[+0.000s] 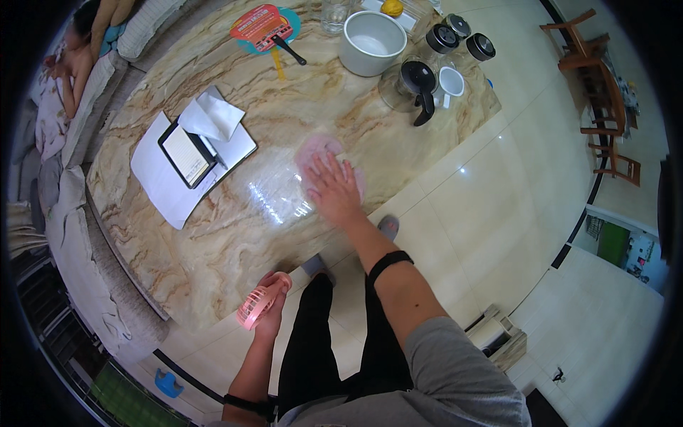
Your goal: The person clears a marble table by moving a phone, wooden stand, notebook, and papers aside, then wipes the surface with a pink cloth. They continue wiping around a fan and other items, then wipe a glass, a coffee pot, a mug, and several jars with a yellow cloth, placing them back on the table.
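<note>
My right hand (333,186) lies flat with its fingers spread on a pink cloth (319,148), pressing it against the marble-patterned table (235,274). The cloth shows around the fingers and past the hand's right side. Below the table's near edge, my left hand (269,318) is closed around a small pink handheld fan (257,304) with a slatted round cage. To the left of the cloth, a tablet-like device with a dark frame (186,153) rests on white paper sheets (158,186). A folded white paper (213,116) lies over its upper corner.
At the back stand a white pot (372,44), a glass coffee pot with a black lid (417,77), a white mug (449,84) and several black-lidded jars. A red hand fan (265,30) lies back left. A grey sofa (92,114), with a person (80,71) on it, borders the left side.
</note>
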`<state>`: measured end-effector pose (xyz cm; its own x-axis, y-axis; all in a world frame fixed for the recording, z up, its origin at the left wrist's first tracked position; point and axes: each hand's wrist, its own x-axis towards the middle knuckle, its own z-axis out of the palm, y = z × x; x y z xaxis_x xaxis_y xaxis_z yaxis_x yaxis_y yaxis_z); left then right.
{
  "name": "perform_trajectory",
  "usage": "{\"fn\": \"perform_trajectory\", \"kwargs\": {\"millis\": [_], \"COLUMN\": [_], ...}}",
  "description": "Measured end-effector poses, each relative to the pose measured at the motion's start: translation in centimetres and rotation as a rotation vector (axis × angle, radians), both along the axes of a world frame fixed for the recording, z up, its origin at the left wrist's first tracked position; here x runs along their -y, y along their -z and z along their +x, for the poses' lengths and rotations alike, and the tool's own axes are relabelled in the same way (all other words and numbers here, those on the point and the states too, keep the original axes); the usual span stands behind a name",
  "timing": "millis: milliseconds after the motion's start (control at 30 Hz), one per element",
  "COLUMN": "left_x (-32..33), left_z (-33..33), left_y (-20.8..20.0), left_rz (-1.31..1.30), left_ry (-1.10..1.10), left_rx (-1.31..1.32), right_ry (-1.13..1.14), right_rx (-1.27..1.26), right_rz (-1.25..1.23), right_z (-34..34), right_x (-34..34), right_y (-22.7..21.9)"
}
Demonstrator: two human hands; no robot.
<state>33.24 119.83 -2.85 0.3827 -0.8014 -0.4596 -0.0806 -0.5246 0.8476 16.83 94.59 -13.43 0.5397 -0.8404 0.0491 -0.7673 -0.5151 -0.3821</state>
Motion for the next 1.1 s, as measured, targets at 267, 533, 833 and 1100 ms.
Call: {"fn": "perform_trajectory", "kwargs": {"millis": [267,533,833,1100], "left_x": [5.6,14.3,21.3,22.4], "left_z": [-5.9,-16.5,-24.9,-27.2], "left_y": [-0.5,1.0,0.2,0.1], "left_rz": [0.034,0.025,0.011,-0.035], "left_ry": [-0.13,-0.094,0.235,0.082], "left_rx": [0.033,0.027,0.109,-0.034], "right_ry": [0.061,-0.22,-0.141,0.261], "right_rx": [-0.052,0.021,-0.247,-0.175], "right_rz": [-0.032,-0.045,-0.014,-0.119], "right_z": [-8.4,-20.9,-38.8,-41.5], "right_x": [8.1,7.2,21.5,32.2], "right_y": [0.3,1.1,1.6,2.6]}}
